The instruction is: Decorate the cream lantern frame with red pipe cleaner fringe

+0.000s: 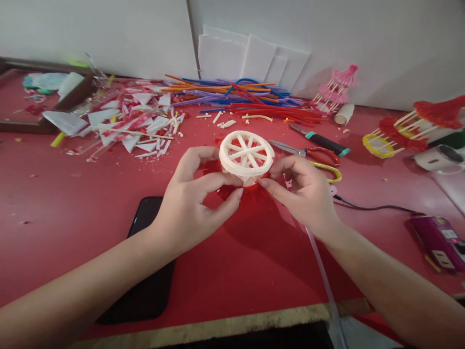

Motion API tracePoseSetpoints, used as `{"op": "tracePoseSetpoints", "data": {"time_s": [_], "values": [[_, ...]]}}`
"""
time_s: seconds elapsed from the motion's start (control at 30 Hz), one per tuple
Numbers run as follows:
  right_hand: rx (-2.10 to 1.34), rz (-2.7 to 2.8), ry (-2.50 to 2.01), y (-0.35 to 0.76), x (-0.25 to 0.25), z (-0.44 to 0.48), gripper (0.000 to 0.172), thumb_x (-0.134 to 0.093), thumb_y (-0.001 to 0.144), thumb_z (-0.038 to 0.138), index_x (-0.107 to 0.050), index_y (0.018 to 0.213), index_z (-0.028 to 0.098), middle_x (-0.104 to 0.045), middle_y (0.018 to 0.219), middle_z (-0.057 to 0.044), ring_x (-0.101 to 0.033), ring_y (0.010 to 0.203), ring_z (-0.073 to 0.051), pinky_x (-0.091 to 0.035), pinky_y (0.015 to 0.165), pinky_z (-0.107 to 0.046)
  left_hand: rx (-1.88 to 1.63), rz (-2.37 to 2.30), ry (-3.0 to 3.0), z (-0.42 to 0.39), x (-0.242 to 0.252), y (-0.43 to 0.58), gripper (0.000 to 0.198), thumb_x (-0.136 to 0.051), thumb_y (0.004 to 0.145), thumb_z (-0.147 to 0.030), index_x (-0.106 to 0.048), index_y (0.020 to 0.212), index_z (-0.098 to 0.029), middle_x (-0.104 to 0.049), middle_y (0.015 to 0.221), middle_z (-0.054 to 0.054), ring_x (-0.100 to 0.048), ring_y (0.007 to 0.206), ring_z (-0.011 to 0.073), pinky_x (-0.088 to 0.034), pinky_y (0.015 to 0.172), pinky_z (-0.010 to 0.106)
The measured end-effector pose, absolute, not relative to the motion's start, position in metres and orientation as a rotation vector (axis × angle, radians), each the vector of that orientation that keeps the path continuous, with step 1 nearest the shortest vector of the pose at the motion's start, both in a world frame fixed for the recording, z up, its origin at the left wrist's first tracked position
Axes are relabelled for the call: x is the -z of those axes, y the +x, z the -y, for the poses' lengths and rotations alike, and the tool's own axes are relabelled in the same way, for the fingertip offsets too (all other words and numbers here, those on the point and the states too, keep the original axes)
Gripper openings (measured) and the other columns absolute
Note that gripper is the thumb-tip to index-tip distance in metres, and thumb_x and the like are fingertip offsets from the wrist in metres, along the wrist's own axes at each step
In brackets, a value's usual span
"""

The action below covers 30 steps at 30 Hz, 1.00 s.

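Between my hands is a small craft piece with a cream wheel-like ring (247, 153) on top, its spokes crossing in the middle. Red ruffled material (250, 195) spreads out below the ring. My left hand (196, 189) grips the piece from the left, its thumb and fingers at the lower side. On the right, my right hand (303, 194) has its thumb and curled fingers against the piece's lower edge. The underside and some fingertips are hidden.
Scissors (321, 156), a cutter knife (323, 141), coloured pipe cleaners (232, 94) and scraps (134, 123) lie behind. A black phone (148, 276) rests at left. Finished-looking red (403, 133) and pink tiered pieces (334, 89) stand right, near a purple power strip (438, 240).
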State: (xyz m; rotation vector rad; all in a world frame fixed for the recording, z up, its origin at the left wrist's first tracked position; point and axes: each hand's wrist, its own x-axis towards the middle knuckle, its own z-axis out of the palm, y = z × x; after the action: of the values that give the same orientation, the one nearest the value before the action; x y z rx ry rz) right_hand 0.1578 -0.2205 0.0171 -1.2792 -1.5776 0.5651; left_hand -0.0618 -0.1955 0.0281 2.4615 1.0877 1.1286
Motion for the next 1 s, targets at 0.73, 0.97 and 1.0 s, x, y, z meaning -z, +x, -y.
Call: {"op": "tracePoseSetpoints", "data": {"time_s": [0.73,0.97,1.0], "values": [[-0.455,1.611,-1.335,0.1628,-0.0134,0.216,0.02,-0.079,0.084,0.033,-0.062,0.093,0.025,-0.067,0.093,0.001,-0.059,0.088,-0.017,-0.048,0.081,-0.035,-1.042,-1.188,2.652,0.2057,-0.0334,-0.0572,0.014,-0.054,0.096,-0.016,-0.068,0.097,-0.019,-0.056,0.123,0.017,-0.06,0.115,0.0344,-0.056,0.094,0.055],[-0.417,1.631,-1.337,0.1641,-0.0151,0.2143,0.02,-0.08,0.083,0.032,-0.062,0.09,0.025,-0.069,0.091,0.001,-0.061,0.085,-0.018,-0.049,0.08,-0.035,-1.074,-1.141,2.633,0.2032,-0.0288,-0.0595,0.014,-0.056,0.095,-0.016,-0.069,0.1,-0.019,-0.055,0.124,0.019,-0.059,0.117,0.0348,-0.056,0.095,0.056],[-0.406,1.637,-1.335,0.1636,-0.0156,0.2141,0.02,-0.08,0.083,0.031,-0.062,0.09,0.025,-0.069,0.09,0.001,-0.061,0.084,-0.018,-0.049,0.079,-0.035,-1.08,-1.13,2.632,0.2026,-0.0284,-0.0597,0.014,-0.056,0.095,-0.015,-0.069,0.1,-0.019,-0.055,0.123,0.019,-0.059,0.117,0.0347,-0.055,0.095,0.057]]}}
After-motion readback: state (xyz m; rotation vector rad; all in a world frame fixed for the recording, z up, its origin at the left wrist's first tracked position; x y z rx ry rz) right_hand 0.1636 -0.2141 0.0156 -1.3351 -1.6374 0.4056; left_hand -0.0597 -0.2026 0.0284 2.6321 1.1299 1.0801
